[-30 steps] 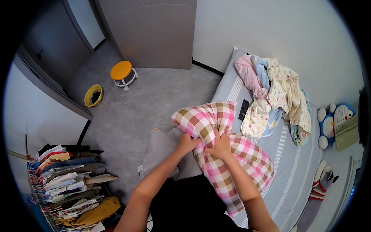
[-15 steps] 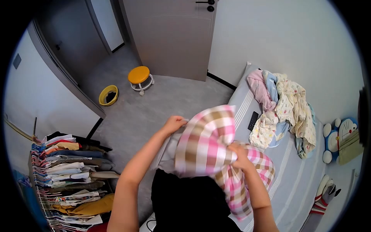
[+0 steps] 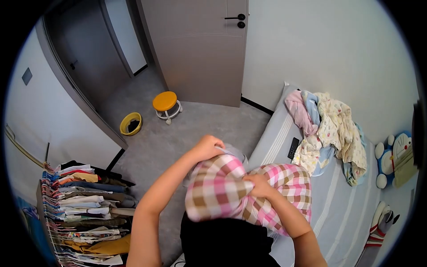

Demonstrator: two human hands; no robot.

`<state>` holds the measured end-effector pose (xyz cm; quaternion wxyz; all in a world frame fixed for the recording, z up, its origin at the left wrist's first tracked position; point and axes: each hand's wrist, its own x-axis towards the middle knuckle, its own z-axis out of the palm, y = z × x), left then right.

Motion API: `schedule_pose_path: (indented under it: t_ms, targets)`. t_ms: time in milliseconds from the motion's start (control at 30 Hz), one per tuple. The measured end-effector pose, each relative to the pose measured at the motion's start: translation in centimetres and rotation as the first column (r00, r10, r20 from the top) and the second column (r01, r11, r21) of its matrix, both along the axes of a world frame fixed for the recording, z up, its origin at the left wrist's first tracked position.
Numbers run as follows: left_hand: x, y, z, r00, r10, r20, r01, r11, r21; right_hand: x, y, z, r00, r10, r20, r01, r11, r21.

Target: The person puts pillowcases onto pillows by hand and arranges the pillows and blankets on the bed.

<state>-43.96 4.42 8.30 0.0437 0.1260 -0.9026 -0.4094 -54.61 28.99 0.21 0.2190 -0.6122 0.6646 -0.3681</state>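
A pillow [image 3: 284, 187] in pink, brown and white checks hangs in front of my black clothing, pinched in at its middle. My right hand [image 3: 259, 185] is closed around that gathered middle, so the pillow bulges out on both sides. Farther up and to the left, my left hand [image 3: 210, 147] is closed on the edge of a thin grey cloth [image 3: 234, 152], which looks like a pillowcase. The cloth lies behind and around the far end of the pillow's left half; much of it is hidden by the pillow.
At right is a bed with a grey striped sheet [image 3: 331, 200], a remote control [image 3: 293, 148], heaped patterned bedding [image 3: 336, 118] and a blue plush toy [image 3: 393, 155]. A clothes rack [image 3: 89, 200] stands left. On the floor are a yellow stool [image 3: 165, 101] and a yellow basin [image 3: 130, 123].
The pillow's left half has dropped lower and toward me, its outline blurred. My left hand has shifted slightly right with the grey cloth, and my right hand has moved left. The view has tilted up slightly.
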Motion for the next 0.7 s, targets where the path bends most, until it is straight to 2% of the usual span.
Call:
schedule_pose_path:
  t_ms: [33,67,133,233,333,367,433,500,533,600,700]
  targets:
    - [1.0,0.3,0.8,1.0,-0.003,0.007,0.004,0.989,-0.146,-0.6,-0.3,1.3,0.992,-0.124,0.021,0.121,0.989,0.084]
    - [1.8,0.0,0.1,0.995,0.069,-0.072,-0.086,0.957,-0.279,-1.0,-0.6,2.1,0.969,-0.246,0.031,0.238,0.957,0.168]
    - [3.3,-1.4,-2.6,0.952,0.175,-0.252,-0.283,0.817,-0.503,-1.5,-1.3,1.8,0.951,-0.304,0.056,0.293,0.944,0.154]
    - [5.3,-4.6,-5.3,0.858,0.41,-0.308,-0.509,0.599,-0.618,-1.7,-2.3,2.5,0.913,-0.406,0.053,0.394,0.906,0.154]
    - [8.7,-5.9,-6.0,0.813,0.474,-0.338,-0.562,0.487,-0.668,-2.7,-3.3,2.8,0.862,-0.505,0.033,0.493,0.853,0.173]
    - [9.2,-5.7,-6.3,0.801,0.502,-0.327,-0.584,0.532,-0.613,-3.1,-3.8,2.5,0.846,-0.533,0.027,0.521,0.835,0.18]
    - [10.3,-4.9,-5.4,0.775,0.556,-0.299,-0.624,0.603,-0.497,-3.3,-5.6,0.8,0.839,-0.524,-0.145,0.544,0.81,0.218]
    - [10.3,-3.8,-2.5,0.766,0.599,-0.231,-0.635,0.761,-0.134,-2.8,-7.7,-0.5,0.817,-0.523,-0.244,0.576,0.763,0.295]
    - [9.9,-3.0,-1.6,0.766,0.613,-0.195,-0.613,0.787,0.063,-3.0,-8.4,-1.0,0.797,-0.569,-0.202,0.603,0.743,0.29]
    - [9.1,-1.2,-2.8,0.773,0.596,-0.22,-0.513,0.789,0.338,-3.9,-9.9,-2.0,0.746,-0.655,-0.123,0.659,0.698,0.28]
    - [8.5,3.0,-4.0,0.807,0.487,-0.333,-0.531,0.846,-0.048,-5.3,-10.1,-1.5,0.77,-0.636,0.058,0.58,0.734,0.353]
